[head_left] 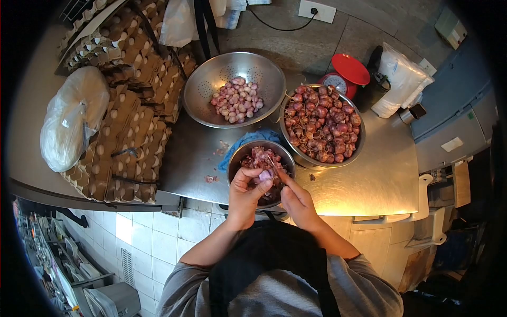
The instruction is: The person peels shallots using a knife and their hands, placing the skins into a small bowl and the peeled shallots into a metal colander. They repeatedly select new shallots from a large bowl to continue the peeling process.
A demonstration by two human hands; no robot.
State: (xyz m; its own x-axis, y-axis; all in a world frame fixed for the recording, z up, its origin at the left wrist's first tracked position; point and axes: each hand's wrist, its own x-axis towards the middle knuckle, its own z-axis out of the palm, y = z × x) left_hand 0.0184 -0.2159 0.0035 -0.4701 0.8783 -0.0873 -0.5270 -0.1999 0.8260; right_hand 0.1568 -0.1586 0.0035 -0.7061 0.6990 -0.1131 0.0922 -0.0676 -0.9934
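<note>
A purple-white shallot (265, 175) is pinched between the thumb and fingers of my left hand (247, 195). My right hand (297, 199) is closed around a small knife (272, 165), whose blade meets the shallot; most of its handle is hidden in my fingers. Both hands are over a metal bowl (232, 170) holding reddish skins. Behind it, a perforated steel colander (198, 87) contains a heap of peeled shallots (238, 100). To the right, a wide metal bowl (355, 153) is piled with unpeeled red shallots (322, 124).
A blue cloth (240, 141) lies beside the skins bowl on the steel table (369, 185). Stacked egg trays (127, 148) and a plastic bag (74, 121) stand left. A red kitchen scale (350, 69) and a white plastic package (400, 79) are at the back right.
</note>
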